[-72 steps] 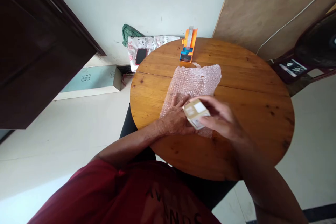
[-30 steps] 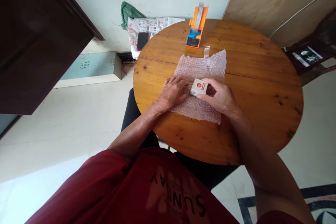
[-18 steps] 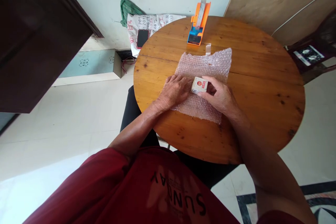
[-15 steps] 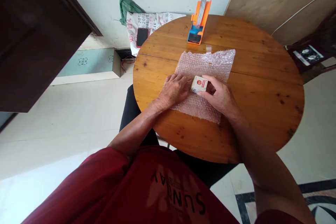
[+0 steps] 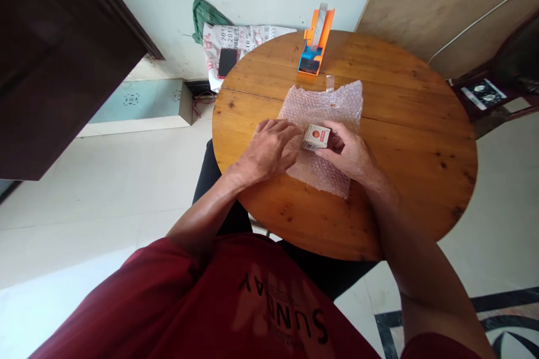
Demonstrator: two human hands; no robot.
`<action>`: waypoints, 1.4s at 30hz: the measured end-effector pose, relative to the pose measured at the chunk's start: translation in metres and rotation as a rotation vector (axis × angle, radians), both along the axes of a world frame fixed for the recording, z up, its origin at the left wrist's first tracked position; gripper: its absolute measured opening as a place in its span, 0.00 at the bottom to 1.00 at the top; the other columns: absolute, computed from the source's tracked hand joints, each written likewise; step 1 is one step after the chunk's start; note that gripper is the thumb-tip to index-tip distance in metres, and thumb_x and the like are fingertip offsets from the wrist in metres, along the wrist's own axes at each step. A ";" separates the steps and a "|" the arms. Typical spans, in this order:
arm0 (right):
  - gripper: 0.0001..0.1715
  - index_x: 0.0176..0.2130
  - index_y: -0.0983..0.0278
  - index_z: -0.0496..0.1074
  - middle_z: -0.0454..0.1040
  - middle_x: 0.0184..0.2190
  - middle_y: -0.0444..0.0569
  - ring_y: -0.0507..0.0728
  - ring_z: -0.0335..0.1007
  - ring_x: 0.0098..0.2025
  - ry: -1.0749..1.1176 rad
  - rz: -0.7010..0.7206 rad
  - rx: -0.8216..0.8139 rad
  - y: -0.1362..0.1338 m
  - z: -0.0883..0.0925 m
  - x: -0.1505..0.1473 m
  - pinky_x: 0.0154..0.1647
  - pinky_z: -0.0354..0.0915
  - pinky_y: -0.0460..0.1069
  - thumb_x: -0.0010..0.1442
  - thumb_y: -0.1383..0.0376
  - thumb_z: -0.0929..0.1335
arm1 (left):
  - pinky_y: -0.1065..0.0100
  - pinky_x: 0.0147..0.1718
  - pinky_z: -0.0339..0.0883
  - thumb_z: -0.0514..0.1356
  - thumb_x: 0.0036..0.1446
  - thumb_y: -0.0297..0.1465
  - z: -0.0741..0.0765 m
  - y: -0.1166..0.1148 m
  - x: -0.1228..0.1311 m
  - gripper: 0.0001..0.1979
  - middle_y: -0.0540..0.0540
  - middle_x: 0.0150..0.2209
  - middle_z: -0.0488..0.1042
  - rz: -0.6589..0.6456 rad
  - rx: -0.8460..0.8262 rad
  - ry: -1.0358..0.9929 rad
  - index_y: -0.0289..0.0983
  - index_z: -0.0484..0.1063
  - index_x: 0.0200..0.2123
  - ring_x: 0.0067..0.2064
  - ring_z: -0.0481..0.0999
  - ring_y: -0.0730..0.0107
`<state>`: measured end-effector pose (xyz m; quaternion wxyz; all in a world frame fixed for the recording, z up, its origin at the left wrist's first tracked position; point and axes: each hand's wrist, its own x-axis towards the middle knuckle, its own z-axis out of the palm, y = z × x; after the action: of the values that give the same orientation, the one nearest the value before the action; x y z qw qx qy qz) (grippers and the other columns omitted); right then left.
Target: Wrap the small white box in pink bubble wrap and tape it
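Observation:
A small white box [image 5: 316, 136] with a red round mark and red lettering rests on a sheet of bubble wrap [image 5: 322, 174]. My right hand [image 5: 347, 148] grips the box from its right side, thumb on the near edge and fingers on the far one. At the sheet's left edge, my left hand [image 5: 269, 148] hovers with fingers apart and nothing in it, a short way from the box. A strip of clear tape [image 5: 330, 83] lies at the far edge of the bubble wrap.
Beyond the sheet on the round wooden table [image 5: 416, 140] stands an orange and blue tape dispenser [image 5: 315, 45]. A dark phone [image 5: 228, 62] lies on a printed white bag [image 5: 213, 39] behind the table, beside a green bag [image 5: 207, 17]. A wall rises behind.
My left hand has lifted and drawn back a little to the left, its fingers spreading from the box. The right hand keeps its hold. The view has shifted slightly.

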<state>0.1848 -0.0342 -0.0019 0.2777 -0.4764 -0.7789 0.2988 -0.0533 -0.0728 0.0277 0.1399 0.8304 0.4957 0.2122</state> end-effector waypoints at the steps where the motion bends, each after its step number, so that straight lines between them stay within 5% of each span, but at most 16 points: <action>1: 0.38 0.61 0.57 0.67 0.78 0.53 0.52 0.65 0.76 0.50 0.015 -0.001 -0.005 0.000 0.001 0.000 0.50 0.71 0.62 0.52 0.61 0.74 | 0.48 0.66 0.53 0.61 0.59 0.31 0.006 -0.007 -0.004 0.22 0.41 0.60 0.71 -0.050 0.018 0.035 0.38 0.70 0.57 0.65 0.65 0.51; 7: 0.30 0.56 0.57 0.71 0.81 0.46 0.51 0.64 0.78 0.44 -0.028 -0.027 0.025 -0.002 0.004 -0.002 0.46 0.72 0.60 0.55 0.56 0.74 | 0.36 0.69 0.39 0.67 0.52 0.33 0.018 -0.043 -0.011 0.29 0.39 0.66 0.63 -0.192 -0.014 0.229 0.42 0.69 0.58 0.71 0.55 0.43; 16: 0.29 0.57 0.56 0.71 0.80 0.48 0.50 0.64 0.78 0.46 -0.007 0.012 -0.003 -0.001 0.005 0.000 0.47 0.72 0.60 0.57 0.54 0.73 | 0.40 0.71 0.39 0.59 0.60 0.29 -0.004 -0.030 0.009 0.11 0.43 0.65 0.66 -0.146 0.139 0.217 0.41 0.75 0.45 0.70 0.57 0.51; 23: 0.31 0.57 0.57 0.71 0.80 0.49 0.51 0.65 0.77 0.48 -0.037 0.013 0.019 -0.001 0.010 0.001 0.50 0.70 0.61 0.56 0.54 0.72 | 0.34 0.70 0.37 0.65 0.53 0.34 0.005 -0.048 -0.010 0.20 0.39 0.68 0.62 -0.219 0.048 0.236 0.41 0.74 0.51 0.71 0.55 0.43; 28: 0.32 0.58 0.60 0.70 0.79 0.50 0.54 0.66 0.76 0.50 -0.034 0.009 -0.001 -0.001 0.013 0.000 0.50 0.70 0.62 0.56 0.54 0.71 | 0.33 0.69 0.40 0.62 0.55 0.26 -0.007 -0.045 -0.010 0.19 0.38 0.67 0.63 -0.173 0.086 0.296 0.40 0.74 0.51 0.71 0.57 0.45; 34: 0.29 0.56 0.58 0.71 0.80 0.49 0.52 0.65 0.77 0.47 -0.011 0.002 -0.021 -0.001 0.013 -0.001 0.50 0.71 0.61 0.56 0.55 0.71 | 0.41 0.70 0.46 0.58 0.62 0.28 -0.020 -0.040 -0.005 0.08 0.43 0.60 0.72 -0.187 0.162 0.214 0.40 0.76 0.40 0.66 0.65 0.54; 42: 0.28 0.58 0.56 0.71 0.79 0.52 0.50 0.66 0.76 0.52 0.037 0.031 -0.120 -0.003 0.024 0.003 0.54 0.70 0.63 0.64 0.48 0.67 | 0.51 0.64 0.58 0.58 0.62 0.30 -0.003 -0.007 0.002 0.04 0.44 0.51 0.78 -0.122 0.231 -0.128 0.38 0.73 0.37 0.54 0.76 0.63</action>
<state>0.1881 -0.0376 0.0221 0.2584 -0.4744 -0.7616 0.3581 -0.0515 -0.0795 0.0242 0.0872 0.8543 0.4068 0.3115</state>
